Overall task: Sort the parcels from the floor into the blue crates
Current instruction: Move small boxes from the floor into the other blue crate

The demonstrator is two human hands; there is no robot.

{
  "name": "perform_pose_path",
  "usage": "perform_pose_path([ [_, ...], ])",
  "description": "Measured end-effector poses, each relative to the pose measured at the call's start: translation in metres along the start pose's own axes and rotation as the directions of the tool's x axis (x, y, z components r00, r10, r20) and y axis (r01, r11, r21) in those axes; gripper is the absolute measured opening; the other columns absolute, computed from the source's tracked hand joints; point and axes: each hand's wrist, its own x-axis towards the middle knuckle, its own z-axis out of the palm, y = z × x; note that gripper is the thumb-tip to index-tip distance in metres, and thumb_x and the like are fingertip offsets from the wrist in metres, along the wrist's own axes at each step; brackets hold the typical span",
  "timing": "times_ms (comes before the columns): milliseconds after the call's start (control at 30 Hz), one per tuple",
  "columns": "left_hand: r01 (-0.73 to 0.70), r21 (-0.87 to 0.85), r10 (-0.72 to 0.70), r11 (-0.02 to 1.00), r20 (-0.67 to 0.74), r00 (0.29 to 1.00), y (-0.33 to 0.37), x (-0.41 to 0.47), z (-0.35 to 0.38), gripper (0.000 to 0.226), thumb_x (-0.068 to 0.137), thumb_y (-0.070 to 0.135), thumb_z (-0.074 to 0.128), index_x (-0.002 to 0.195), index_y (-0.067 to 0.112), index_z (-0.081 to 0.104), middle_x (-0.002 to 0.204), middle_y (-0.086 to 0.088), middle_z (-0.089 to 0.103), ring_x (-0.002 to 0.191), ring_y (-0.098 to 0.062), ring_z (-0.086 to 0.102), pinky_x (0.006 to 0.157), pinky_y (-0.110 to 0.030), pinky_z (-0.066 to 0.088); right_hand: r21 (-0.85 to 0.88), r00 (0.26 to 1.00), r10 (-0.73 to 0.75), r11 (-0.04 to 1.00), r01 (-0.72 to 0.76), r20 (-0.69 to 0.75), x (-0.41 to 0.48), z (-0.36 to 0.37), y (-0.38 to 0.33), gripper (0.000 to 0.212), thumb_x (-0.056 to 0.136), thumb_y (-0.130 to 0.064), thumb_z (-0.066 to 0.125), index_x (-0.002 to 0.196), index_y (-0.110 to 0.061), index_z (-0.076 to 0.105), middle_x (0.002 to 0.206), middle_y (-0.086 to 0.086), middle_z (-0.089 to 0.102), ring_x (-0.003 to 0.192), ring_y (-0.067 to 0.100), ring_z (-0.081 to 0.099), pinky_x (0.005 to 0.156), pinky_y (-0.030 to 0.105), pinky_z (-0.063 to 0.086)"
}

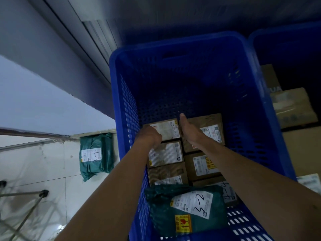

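Far half of the blue crate (121, 94) showed bare floor; left grip (151, 135) curled over the brown box (167, 129) edge, right grip (191, 131) stretched flat along its other edge

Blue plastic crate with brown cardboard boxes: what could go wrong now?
The right hand has fingers at the seam between two brown cardboard boxes and might get pinched. The left hand grips the far-left box close to the blue plastic crate; knuckles may scrape its wall. The green plastic mailer marked 3-2 lies loose on top and could slide.
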Motion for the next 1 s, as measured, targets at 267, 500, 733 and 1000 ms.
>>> perform_pose_path([
  [267,-0.059,0.116,0.061,0.991,-0.014,0.998,0.001,-0.062,-0.019,0.082,0.098,0.031,0.05,0.157,-0.002,0.002,0.159,-0.024,0.021,0.141,-0.039,0.033,0.112,-0.044,0.04,0.028,0.995,-0.027,0.999,0.03,-0.097,-0.066,-0.031,-0.019,0.088,0.101,-0.066,0.01,0.145,0.0,0.047,0.147,0.02,0.049,0.135,0.033,0.046,0.108,0.037,0.033],
  [500,-0.255,0.137,0.251,0.957,0.048,0.967,-0.015,-0.153,-0.058,0.069,0.1,0.031,0.052,0.153,0.001,0.02,0.145,-0.027,0.041,0.125,-0.043,0.05,0.096,-0.048,0.048,-0.03,0.996,0.003,1.0,-0.006,-0.084,-0.176,-0.03,-0.026,0.102,0.083,-0.088,0.003,0.149,-0.023,0.045,0.147,0.014,0.048,0.131,0.026,0.047,0.118,0.049,0.029],
  [733,-0.351,0.16,0.358,0.922,-0.011,0.934,-0.032,-0.232,-0.122,0.038,0.095,0.029,0.053,0.125,0.007,0.046,0.12,-0.018,0.059,0.093,-0.029,0.057,0.078,-0.042,0.05,-0.028,0.996,-0.006,1.0,0.004,-0.085,-0.274,-0.029,-0.026,0.077,0.091,-0.08,0.009,0.11,-0.031,0.065,0.103,0.002,0.059,0.091,0.018,0.059,0.083,0.035,0.045],
  [1000,-0.342,0.223,0.358,0.913,-0.033,0.933,-0.056,-0.261,-0.155,0.033,0.071,0.039,0.047,0.091,0.012,0.051,0.107,-0.018,0.066,0.095,-0.031,0.063,0.083,-0.041,0.055,-0.108,0.992,-0.076,0.992,0.064,-0.106,-0.359,-0.037,-0.009,0.058,0.108,-0.053,0.017,0.146,-0.021,0.047,0.146,0.013,0.048,0.141,0.029,0.038,0.122,0.045,0.015],
])
